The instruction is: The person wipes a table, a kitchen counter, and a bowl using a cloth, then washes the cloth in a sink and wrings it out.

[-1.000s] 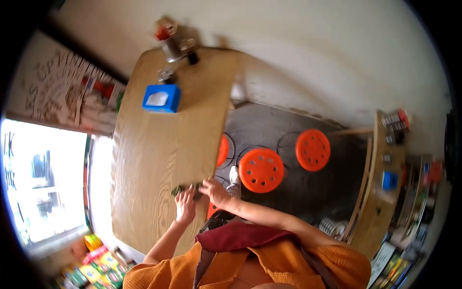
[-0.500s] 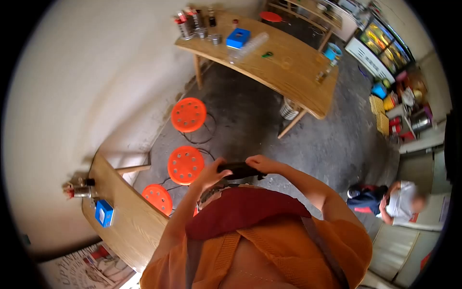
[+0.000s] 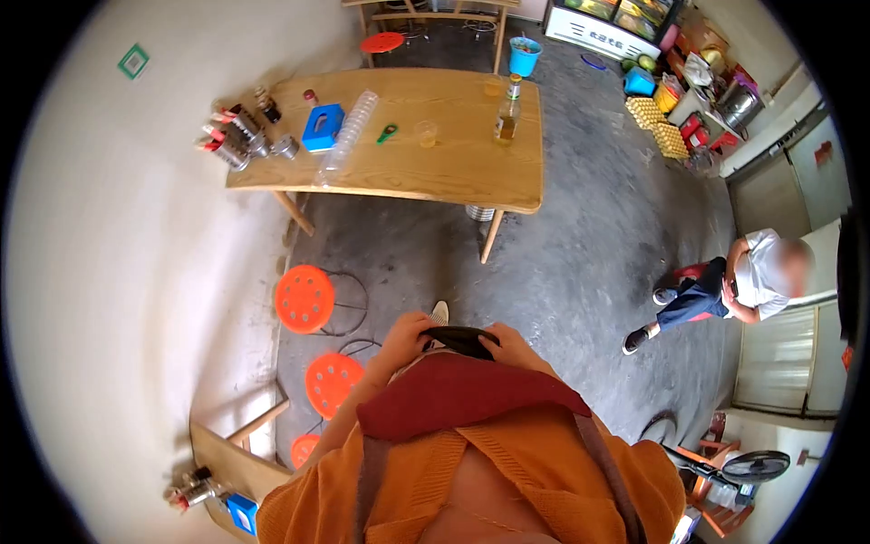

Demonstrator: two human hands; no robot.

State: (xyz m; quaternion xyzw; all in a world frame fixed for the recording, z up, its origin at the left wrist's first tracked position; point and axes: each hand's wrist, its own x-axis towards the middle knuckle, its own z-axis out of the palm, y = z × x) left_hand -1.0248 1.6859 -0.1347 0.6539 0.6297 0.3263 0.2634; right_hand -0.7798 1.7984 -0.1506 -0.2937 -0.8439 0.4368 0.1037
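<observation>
A dark, pliable piece that looks like cloth (image 3: 462, 341) is stretched between my two hands at waist height, just beyond the maroon apron (image 3: 462, 399). My left hand (image 3: 405, 341) is closed on its left end, with the thumb along the near side. At the right end, the fingers of my right hand (image 3: 517, 348) pinch it. The lower part of this piece is hidden behind the apron. One shoe (image 3: 440, 313) of mine shows on the floor past my hands.
Ahead stands a wooden table (image 3: 453, 172) bearing a bottle (image 3: 508, 113), a blue box (image 3: 323, 127) and a clear plastic sleeve (image 3: 349, 136). Orange stools (image 3: 305, 299) line the left. A seated person (image 3: 716, 281) is at right, near a fan (image 3: 757, 466).
My view has swung right and forward, so the table now lies straight ahead and the fan shows. My hands have come closer together, still gripping the dark piece.
</observation>
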